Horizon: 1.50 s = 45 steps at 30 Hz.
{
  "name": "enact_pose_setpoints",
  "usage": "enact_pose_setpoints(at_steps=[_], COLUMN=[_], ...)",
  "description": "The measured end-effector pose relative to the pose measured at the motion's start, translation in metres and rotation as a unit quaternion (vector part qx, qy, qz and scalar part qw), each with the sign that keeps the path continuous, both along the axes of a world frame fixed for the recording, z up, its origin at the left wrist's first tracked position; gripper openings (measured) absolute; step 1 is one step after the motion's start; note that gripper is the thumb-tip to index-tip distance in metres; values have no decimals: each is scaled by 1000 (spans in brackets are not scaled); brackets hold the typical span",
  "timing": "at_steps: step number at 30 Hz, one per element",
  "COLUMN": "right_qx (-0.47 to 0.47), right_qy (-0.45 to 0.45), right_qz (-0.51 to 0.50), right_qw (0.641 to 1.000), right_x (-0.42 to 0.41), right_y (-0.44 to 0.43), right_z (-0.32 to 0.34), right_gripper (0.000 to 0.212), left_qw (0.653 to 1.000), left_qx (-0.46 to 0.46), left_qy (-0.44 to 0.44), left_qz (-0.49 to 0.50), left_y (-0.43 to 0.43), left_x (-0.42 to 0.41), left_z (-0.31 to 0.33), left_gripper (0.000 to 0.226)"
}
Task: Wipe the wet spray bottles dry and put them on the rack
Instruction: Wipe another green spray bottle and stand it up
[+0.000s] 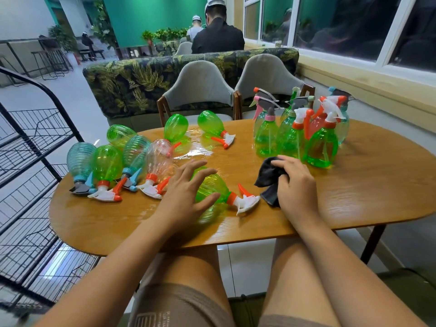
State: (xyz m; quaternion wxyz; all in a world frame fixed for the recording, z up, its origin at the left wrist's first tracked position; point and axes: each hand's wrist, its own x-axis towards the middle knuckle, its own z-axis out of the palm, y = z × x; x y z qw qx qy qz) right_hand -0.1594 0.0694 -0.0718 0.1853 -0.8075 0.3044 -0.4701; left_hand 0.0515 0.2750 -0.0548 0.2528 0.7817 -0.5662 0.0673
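- Head view: the left hand (186, 185) is over the body of a green spray bottle (213, 188) that lies on its side near the front of the tabletop (365, 192), nozzle pointing right. Its fingers are spread and straight, not closed round the bottle. The hand is blurred, so contact cannot be confirmed.
- The right hand (297, 185) has its fingers curled round a dark cloth (269, 178), which rests on the tabletop just beside the bottle's white trigger head.
- A row of lying bottles (106, 166) occupies the left side and a cluster of upright bottles (297, 138) the right. The black wire rack (35, 161) stands off the tabletop's left edge, with no bottle visible on it.
- A water film (200, 148) glistens mid-tabletop.
- Risk, as judged: the round, wet bottle may roll or slip from a loose grasp, striking its neighbours or going over the front edge.
- Risk, as judged: a wiped bottle set back on the water film would be wet again, and one placed carelessly on the wire shelves may tip.
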Motion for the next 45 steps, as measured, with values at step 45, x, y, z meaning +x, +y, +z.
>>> enact_pose_setpoints(at_steps=[45], right_qx=[17], right_qy=[236], right_qz=[218], right_qw=[947], right_x=[41], right_y=[38], right_z=[16], right_gripper=[39], left_qw=[999], left_qx=[11], left_qy=[39], left_qz=[36], left_y=[-11], left_x=[-16], left_z=[3], left_gripper=[47])
